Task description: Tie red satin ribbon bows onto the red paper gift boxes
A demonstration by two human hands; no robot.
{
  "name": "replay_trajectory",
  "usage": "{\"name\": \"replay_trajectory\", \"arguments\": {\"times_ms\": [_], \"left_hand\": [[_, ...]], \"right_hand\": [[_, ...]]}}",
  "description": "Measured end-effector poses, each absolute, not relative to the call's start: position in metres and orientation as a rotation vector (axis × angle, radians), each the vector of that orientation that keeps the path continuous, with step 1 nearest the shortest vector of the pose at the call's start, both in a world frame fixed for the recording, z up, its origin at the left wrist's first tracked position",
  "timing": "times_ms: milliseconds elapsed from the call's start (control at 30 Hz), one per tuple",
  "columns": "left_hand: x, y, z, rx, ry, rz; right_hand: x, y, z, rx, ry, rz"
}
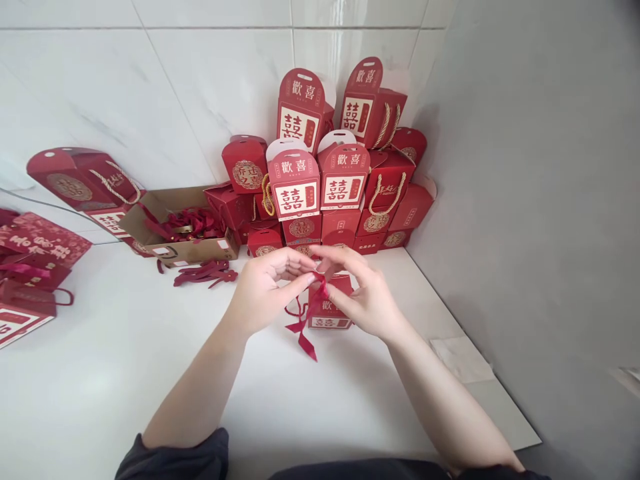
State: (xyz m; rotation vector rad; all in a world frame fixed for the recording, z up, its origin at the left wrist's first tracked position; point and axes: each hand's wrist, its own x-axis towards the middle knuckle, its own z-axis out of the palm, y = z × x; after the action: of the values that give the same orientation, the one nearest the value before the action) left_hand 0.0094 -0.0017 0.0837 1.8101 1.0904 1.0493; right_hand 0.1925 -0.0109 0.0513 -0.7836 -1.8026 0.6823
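"What are the hands doing?"

"Pinching. The left hand (267,290) and right hand (370,297) both hold a shiny, dark-pink, flat cloth ribbon (307,346) with their thumbs and fingertips, mid-frame."

"Which way does it go?"

"The long way runs down and a bit left from the fingertips. Its pointy ends dangle, closer to the left hand."

"What's behind it?"

"A small red card box with a white front patch (327,316), just under the fingertips. I can't tell if the right thumb touches it."

"And farther back?"

"Stiff red card boxes with round tops (295,183), piled at upper middle. Left of them, an open brown cardboard box (200,253) holds soft, crumpled dark-red ribbons (200,223)."
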Motion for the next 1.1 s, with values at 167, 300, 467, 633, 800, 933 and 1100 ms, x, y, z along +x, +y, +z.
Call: {"name": "replay_trajectory", "arguments": {"times_ms": [167, 300, 467, 633, 800, 933, 1100], "left_hand": [[0.009, 0.001, 0.074, 1.717, 1.057, 0.851], [0.005, 0.002, 0.072, 1.645, 0.997, 0.609], [0.002, -0.001, 0.076, 1.611, 0.93, 0.439], [0.0, -0.001, 0.08, 1.612, 0.837, 0.371], [-0.004, 0.001, 0.087, 1.715, 0.763, 0.339], [-0.008, -0.002, 0.091, 1.735, 0.672, 0.256], [-0.007, -0.005, 0.087, 1.729, 0.811, 0.327]], "right_hand": [[0.195, -0.007, 0.042, -0.845, -1.606, 0.801], [0.198, 0.0, 0.039, -0.896, -1.309, 1.161], [0.211, 0.007, 0.042, -1.038, -1.192, 1.155], [0.239, 0.013, 0.05, -1.611, -1.412, 0.65], [0.272, 0.022, 0.046, -2.026, -1.539, 0.46], [0.29, 0.026, 0.038, -2.31, -1.583, 0.452], [0.271, 0.011, 0.048, -1.854, -1.852, 0.301]]}}
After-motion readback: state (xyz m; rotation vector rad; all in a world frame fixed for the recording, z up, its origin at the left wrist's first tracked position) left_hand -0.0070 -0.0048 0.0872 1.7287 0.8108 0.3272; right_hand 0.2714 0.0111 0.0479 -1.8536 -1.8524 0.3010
